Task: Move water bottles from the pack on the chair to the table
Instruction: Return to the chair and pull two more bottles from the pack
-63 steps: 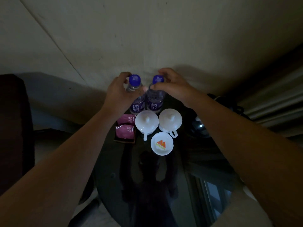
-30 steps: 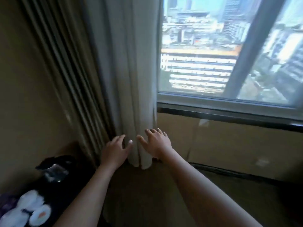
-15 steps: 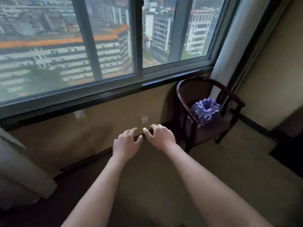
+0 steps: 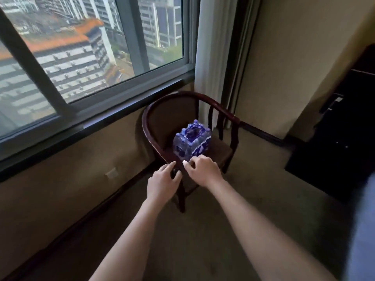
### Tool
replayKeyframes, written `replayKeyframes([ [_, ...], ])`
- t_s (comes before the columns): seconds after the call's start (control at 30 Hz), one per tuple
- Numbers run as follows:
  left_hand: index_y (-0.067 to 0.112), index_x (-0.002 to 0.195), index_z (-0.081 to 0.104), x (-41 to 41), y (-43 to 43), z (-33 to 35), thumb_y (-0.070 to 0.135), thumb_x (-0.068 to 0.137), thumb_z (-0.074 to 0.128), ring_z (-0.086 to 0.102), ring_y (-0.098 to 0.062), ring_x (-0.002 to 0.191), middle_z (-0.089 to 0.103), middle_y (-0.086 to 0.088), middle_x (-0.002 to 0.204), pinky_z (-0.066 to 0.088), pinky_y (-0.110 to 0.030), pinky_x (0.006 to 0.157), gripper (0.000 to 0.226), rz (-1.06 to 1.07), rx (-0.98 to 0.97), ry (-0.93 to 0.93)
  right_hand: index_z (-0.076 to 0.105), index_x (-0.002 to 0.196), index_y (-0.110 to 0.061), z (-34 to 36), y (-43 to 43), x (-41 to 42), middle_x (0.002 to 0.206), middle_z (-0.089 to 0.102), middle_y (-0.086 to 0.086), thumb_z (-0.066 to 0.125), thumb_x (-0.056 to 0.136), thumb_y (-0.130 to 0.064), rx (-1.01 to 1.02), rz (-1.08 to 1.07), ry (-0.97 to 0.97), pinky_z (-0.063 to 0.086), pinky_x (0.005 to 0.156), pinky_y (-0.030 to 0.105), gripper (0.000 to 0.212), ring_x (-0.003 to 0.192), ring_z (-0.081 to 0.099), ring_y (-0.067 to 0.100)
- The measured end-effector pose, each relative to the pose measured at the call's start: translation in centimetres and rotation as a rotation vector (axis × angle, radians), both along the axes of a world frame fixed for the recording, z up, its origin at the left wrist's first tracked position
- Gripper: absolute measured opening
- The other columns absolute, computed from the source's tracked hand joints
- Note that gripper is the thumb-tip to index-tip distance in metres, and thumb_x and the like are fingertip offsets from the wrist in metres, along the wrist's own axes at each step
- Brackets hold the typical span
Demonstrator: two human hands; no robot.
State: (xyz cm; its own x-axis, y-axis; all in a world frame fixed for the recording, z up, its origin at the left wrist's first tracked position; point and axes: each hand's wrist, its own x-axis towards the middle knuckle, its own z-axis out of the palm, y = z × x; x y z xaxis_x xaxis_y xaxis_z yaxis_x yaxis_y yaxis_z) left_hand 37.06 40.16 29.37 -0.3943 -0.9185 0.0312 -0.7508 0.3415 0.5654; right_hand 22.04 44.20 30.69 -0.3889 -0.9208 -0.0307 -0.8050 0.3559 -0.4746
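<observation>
So the pack of water bottles (image 4: 191, 141) is sitting on the seat of a dark wooden chair (image 4: 215, 103) in the corner, right under the window (image 4: 91, 47) and next to the curtain (image 4: 215, 47). The plastic wrap on top looks torn open in the middle, with blue caps showing around the hole. Both arms are stretched out toward it. The left hand (image 4: 162, 184) hangs with fingers loosely spread, nothing in its grip. The right hand (image 4: 204, 169) is just short of the pack, fingers curled a bit but open, also holding nothing. Neither hand touches the bottles. Carpet floor (image 4: 233, 199) underneath.
</observation>
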Motion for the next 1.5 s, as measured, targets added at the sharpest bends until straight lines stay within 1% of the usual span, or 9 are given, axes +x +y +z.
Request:
replayKeyframes([
  [0.2, 0.030, 0.132, 0.055, -11.2, -10.4, -3.9, 0.050, 0.087, 0.051, 0.059, -0.025, 0.114, 0.059, 0.001, 0.134, 0.049, -0.040, 0.088, 0.049, -0.021, 0.005, 0.024, 0.057, 0.123, -0.021, -2.8, -8.7, -11.1, 0.125, 0.061, 0.008, 0.040, 0.087, -0.056, 0.042, -0.023, -0.033, 0.045, 0.094, 0.045, 0.053, 0.113, 0.056, 0.029],
  [0.53, 0.015, 0.123, 0.063, -24.2, -27.7, -11.0, 0.038, 0.088, 0.059, 0.060, -0.029, 0.108, 0.067, -0.006, 0.120, 0.049, -0.040, 0.085, 0.042, 0.013, -0.053, 0.026, 0.065, 0.106, -0.017, -8.7, -28.6, -23.2, 0.110, 0.067, 0.006, 0.049, 0.086, -0.045, 0.064, 0.066, -0.017, 0.043, 0.090, 0.035, 0.038, 0.104, 0.059, 0.026],
  [0.63, 0.015, 0.126, 0.060, -26.4, -31.1, -13.4, 0.035, 0.089, 0.059, 0.058, -0.027, 0.111, 0.064, -0.005, 0.124, 0.047, -0.038, 0.089, 0.042, 0.057, 0.019, 0.052, 0.066, 0.097, -0.016, -11.2, -33.1, -25.2, 0.103, 0.068, 0.006, 0.050, 0.086, -0.045, 0.098, 0.114, -0.042, 0.044, 0.089, 0.034, 0.035, 0.100, 0.059, 0.025],
  [0.9, 0.019, 0.135, 0.048, -32.3, -37.3, -21.2, 0.029, 0.093, 0.053, 0.046, -0.015, 0.126, 0.050, 0.000, 0.138, 0.038, -0.025, 0.098, 0.043, 0.302, 0.287, 0.150, 0.065, 0.099, -0.019, -19.9, -42.5, -29.7, 0.102, 0.066, 0.002, 0.052, 0.083, -0.044, 0.245, 0.278, -0.225, 0.043, 0.089, 0.029, 0.032, 0.097, 0.060, 0.018],
  [1.03, 0.013, 0.123, 0.055, -34.6, -38.5, -25.0, 0.019, 0.093, 0.053, 0.052, -0.017, 0.115, 0.057, -0.005, 0.123, 0.038, -0.027, 0.099, 0.031, 0.427, 0.366, 0.162, 0.065, 0.098, -0.016, -24.3, -44.7, -31.6, 0.101, 0.066, 0.001, 0.055, 0.083, -0.038, 0.336, 0.343, -0.319, 0.040, 0.085, 0.025, 0.028, 0.098, 0.059, 0.017],
  [1.17, 0.012, 0.094, 0.062, -36.1, -39.0, -28.1, 0.009, 0.090, 0.051, 0.062, -0.020, 0.095, 0.065, -0.003, 0.097, 0.041, -0.024, 0.083, 0.012, 0.533, 0.447, 0.163, 0.065, 0.093, -0.016, -27.5, -45.6, -32.9, 0.096, 0.068, 0.003, 0.055, 0.084, -0.033, 0.395, 0.404, -0.401, 0.048, 0.086, 0.031, 0.021, 0.093, 0.062, 0.018],
  [1.33, 0.006, 0.131, 0.044, -38.2, -38.9, -31.6, 0.019, 0.093, 0.047, 0.055, -0.029, 0.116, 0.055, -0.016, 0.127, 0.042, -0.041, 0.102, 0.040, 0.753, 0.571, 0.043, 0.060, 0.102, -0.014, -30.5, -45.5, -33.0, 0.098, 0.064, 0.004, 0.053, 0.089, -0.021, 0.447, 0.433, -0.455, 0.041, 0.077, 0.026, 0.016, 0.093, 0.061, 0.018],
  [1.43, 0.009, 0.134, 0.041, -39.2, -39.1, -32.2, 0.023, 0.093, 0.045, 0.053, -0.028, 0.117, 0.054, -0.015, 0.129, 0.040, -0.043, 0.104, 0.043, 0.893, 0.492, 0.045, 0.054, 0.116, -0.013, -31.5, -45.3, -32.7, 0.108, 0.060, 0.005, 0.050, 0.091, -0.019, 0.440, 0.384, -0.456, 0.037, 0.076, 0.024, 0.026, 0.095, 0.058, 0.016],
  [1.5, 0.011, 0.130, 0.046, -39.4, -38.9, -32.4, 0.023, 0.089, 0.051, 0.054, -0.026, 0.114, 0.057, -0.013, 0.125, 0.040, -0.043, 0.103, 0.044, 0.942, 0.414, 0.097, 0.049, 0.126, -0.011, -32.0, -45.0, -32.5, 0.121, 0.057, 0.007, 0.047, 0.093, -0.020, 0.439, 0.380, -0.453, 0.038, 0.084, 0.026, 0.035, 0.108, 0.056, 0.021],
])
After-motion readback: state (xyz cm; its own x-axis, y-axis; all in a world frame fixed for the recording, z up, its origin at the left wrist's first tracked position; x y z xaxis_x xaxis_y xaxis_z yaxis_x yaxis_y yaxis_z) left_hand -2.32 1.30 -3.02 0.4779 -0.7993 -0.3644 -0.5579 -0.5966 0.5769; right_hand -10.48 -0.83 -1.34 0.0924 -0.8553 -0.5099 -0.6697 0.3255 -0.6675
